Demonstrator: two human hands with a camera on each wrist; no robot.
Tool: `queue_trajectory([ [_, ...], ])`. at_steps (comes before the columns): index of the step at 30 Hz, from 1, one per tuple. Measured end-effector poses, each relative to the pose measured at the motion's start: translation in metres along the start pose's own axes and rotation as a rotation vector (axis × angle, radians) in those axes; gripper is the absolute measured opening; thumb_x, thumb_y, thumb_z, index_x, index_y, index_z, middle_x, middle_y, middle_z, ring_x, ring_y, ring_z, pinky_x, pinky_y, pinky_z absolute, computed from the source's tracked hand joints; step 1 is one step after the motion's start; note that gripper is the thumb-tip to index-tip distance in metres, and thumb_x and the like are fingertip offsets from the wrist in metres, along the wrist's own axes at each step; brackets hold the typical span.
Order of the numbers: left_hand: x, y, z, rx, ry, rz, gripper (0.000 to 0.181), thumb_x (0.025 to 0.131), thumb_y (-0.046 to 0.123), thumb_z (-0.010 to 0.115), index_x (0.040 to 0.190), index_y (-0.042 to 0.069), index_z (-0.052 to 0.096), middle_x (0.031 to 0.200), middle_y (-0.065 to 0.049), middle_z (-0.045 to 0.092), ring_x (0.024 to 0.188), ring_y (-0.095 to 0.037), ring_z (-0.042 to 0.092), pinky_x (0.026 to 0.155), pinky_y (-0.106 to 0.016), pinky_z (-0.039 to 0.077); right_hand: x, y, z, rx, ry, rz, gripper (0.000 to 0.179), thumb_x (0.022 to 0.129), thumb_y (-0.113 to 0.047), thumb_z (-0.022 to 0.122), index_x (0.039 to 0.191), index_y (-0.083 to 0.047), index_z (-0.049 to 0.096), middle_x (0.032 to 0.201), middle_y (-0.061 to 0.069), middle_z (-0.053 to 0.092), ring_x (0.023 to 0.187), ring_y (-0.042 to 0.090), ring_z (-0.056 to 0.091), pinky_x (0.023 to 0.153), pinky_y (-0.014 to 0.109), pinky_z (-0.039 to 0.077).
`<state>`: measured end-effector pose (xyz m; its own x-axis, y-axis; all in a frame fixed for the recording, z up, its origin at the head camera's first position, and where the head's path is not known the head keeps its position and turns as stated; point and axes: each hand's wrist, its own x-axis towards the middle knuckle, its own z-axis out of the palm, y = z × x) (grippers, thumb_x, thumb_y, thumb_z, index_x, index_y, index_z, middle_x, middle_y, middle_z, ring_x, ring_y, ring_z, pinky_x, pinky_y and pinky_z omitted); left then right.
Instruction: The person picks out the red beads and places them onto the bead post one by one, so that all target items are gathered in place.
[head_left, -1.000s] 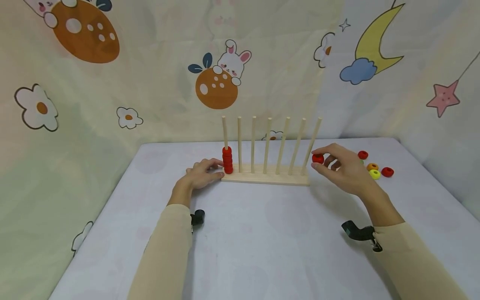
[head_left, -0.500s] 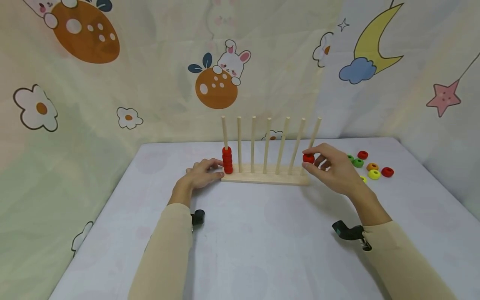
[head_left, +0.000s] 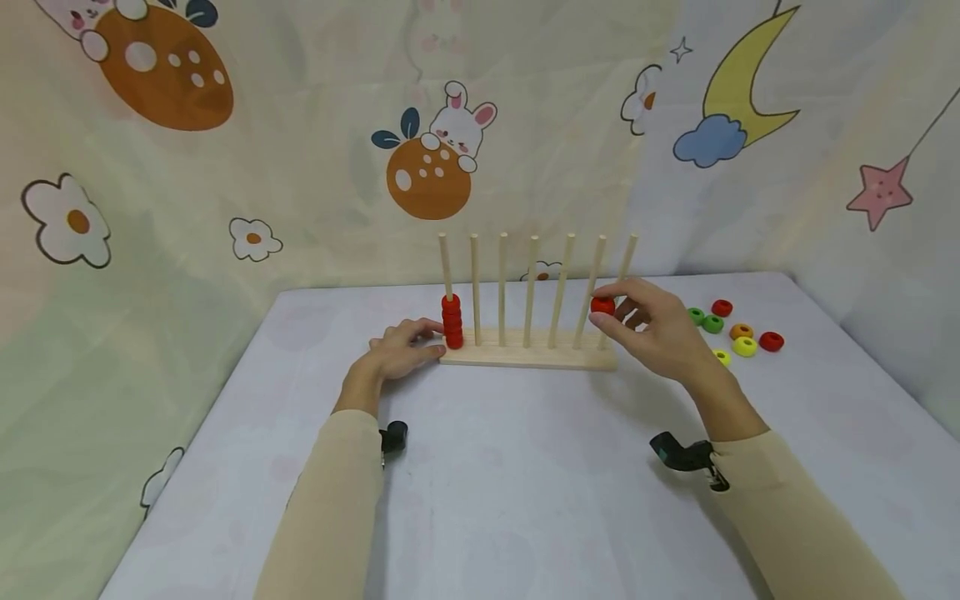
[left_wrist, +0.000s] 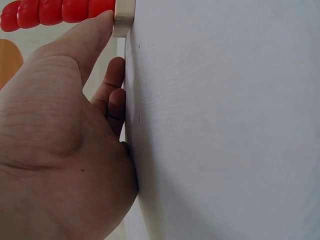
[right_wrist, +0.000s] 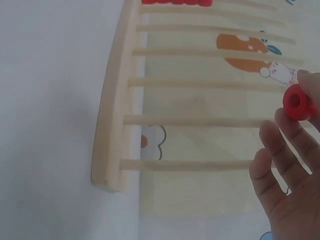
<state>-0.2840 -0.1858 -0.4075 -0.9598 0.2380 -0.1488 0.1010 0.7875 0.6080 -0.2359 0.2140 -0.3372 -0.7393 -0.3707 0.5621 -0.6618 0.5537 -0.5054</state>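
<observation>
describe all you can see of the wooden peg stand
The peg stand looks like pale, unpainted wood: a flat base with seven slim pegs rising in one row. It stands upright toward the back of the white-covered table. The leftmost peg carries a stack of red beads; the next four are bare. The left hand appears to touch the base's left end with its thumb. The right hand, pinching a red bead, partly hides the rightmost peg.

"Where's the peg rack [head_left: 528,358]?"
"Mid-frame, on the table [head_left: 510,483], before the backdrop [head_left: 315,167]."
"And around it?"
"Bead stack [head_left: 452,322] on its leftmost peg [head_left: 446,265], loose beads [head_left: 745,347] right of the right hand [head_left: 654,329]."
</observation>
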Motion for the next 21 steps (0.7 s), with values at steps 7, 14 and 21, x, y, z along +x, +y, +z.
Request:
queue_trajectory([
  [7,0.0,-0.001,0.002,0.008,-0.004,0.005,0.045,0.099,0.045,0.063,0.141,0.032,0.057,0.142,-0.003,0.055,0.133,-0.033,0.042,0.103,-0.056,0.024,0.002,-0.002,0.01,0.045,-0.025,-0.027,0.032,0.091,-0.008,0.077,0.123,-0.01,0.068,0.107,-0.002,0.068,0.079,0.012,0.063,0.07,0.021,0.053],
  [14,0.0,-0.001,0.003,0.0,-0.002,0.01,0.045,0.099,0.044,0.063,0.141,0.031,0.057,0.143,-0.004,0.055,0.133,-0.033,0.042,0.103,-0.057,0.024,0.007,-0.007,0.02,0.096,-0.012,-0.052,0.033,0.091,-0.005,0.077,0.122,-0.011,0.069,0.106,0.001,0.068,0.078,0.014,0.064,0.068,0.022,0.054],
  [21,-0.001,-0.001,0.0,0.003,0.0,0.008,0.045,0.099,0.044,0.063,0.141,0.032,0.057,0.142,-0.003,0.055,0.133,-0.032,0.042,0.103,-0.056,0.023,0.012,-0.013,0.036,0.139,-0.01,-0.055,0.034,0.09,-0.005,0.078,0.122,-0.01,0.07,0.103,0.002,0.068,0.076,0.017,0.063,0.066,0.025,0.054],
])
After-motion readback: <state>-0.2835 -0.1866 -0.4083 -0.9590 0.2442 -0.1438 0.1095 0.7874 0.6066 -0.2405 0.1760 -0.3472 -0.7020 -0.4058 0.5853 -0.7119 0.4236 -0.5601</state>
